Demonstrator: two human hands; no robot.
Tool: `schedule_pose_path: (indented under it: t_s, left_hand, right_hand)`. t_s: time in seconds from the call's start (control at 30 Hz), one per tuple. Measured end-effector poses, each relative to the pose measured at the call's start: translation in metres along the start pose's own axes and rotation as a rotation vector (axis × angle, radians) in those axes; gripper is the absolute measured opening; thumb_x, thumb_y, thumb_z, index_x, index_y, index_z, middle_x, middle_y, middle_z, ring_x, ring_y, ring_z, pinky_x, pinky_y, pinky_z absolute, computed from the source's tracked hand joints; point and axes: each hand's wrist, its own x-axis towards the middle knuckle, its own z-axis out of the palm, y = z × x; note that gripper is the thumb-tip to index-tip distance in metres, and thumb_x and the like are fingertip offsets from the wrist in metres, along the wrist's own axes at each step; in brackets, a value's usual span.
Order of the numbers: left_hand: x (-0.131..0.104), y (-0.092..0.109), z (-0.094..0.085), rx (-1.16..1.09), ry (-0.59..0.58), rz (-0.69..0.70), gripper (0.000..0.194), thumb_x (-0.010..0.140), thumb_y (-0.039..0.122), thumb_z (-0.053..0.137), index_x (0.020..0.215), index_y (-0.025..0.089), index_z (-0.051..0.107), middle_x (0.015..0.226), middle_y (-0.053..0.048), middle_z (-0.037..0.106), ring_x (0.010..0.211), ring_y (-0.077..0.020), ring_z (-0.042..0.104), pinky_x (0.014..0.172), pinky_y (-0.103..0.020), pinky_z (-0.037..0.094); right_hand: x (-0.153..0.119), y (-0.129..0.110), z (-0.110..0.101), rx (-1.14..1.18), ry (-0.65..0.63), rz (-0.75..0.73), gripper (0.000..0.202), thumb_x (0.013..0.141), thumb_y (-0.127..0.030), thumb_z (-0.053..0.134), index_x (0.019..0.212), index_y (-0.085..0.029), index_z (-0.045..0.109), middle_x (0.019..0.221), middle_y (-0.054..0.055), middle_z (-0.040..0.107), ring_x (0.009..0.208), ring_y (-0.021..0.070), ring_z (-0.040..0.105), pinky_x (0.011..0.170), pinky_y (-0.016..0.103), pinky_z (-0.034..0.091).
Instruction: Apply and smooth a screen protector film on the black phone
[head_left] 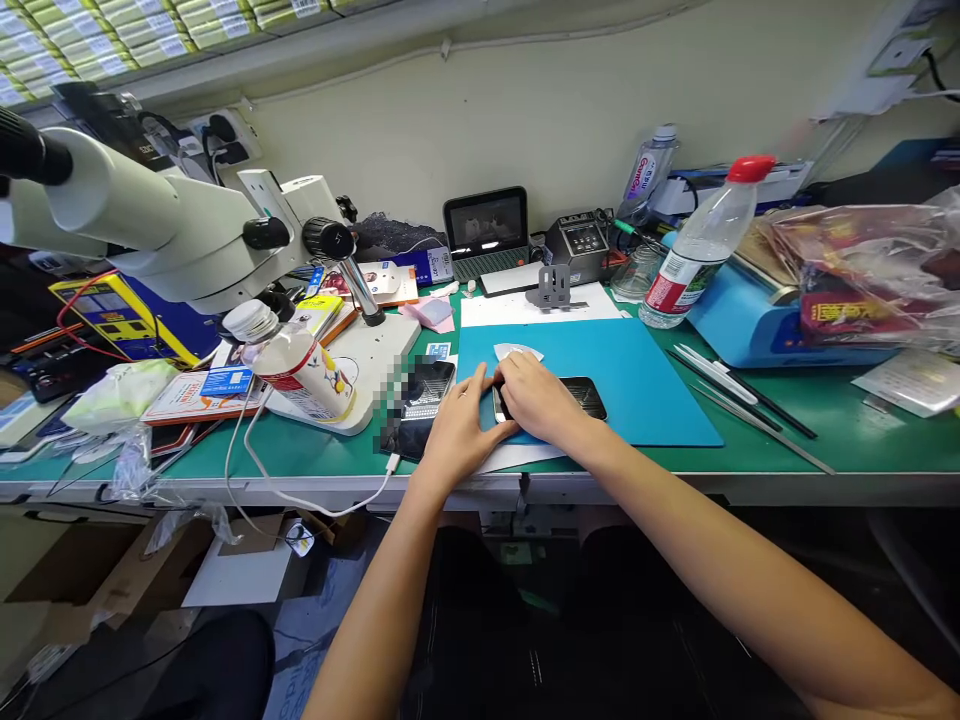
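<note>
A dark smartphone (587, 392) lies lengthwise on a blue mat (637, 365), its left part covered by my hands. My left hand (466, 420) is at the phone's left end, thumb along the near edge and fingers on the far side, gripping it. Over the phone's left half, my right hand (538, 393) is closed, with its fingertips near the far left corner. Whatever those fingers pinch is hidden. A thin whitish piece (519, 352) shows just beyond the right fingertips. Left of my left hand lies a second phone (431, 385), partly blurred out, with a white cable (330, 512) beside it.
A microscope (180, 230) and a juice bottle (296, 365) stand on the left. A red-capped bottle (701, 245), tweezers and thin tools (750, 400), and a blue machine (750, 325) are on the right. A small screen (486, 222) and a phone stand (555, 287) are behind the mat.
</note>
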Motion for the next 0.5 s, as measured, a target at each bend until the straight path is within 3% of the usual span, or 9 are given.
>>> schedule_pose_path:
  t_s: [0.5]
  left_hand:
    - [-0.0009,0.0051,-0.0037,-0.027,-0.005,-0.059,0.081,0.088,0.044,0.073,0.156,0.026,0.034,0.152,-0.012,0.052,0.144,-0.0324,0.043,0.115,-0.050,0.038]
  right_hand:
    - [-0.0020,-0.0022,0.0058,0.044,0.056,0.048,0.025,0.089,-0.002,0.034,0.092,-0.018,0.054,0.097,0.015,0.063,0.093,0.0288,0.053,0.085,0.040,0.046]
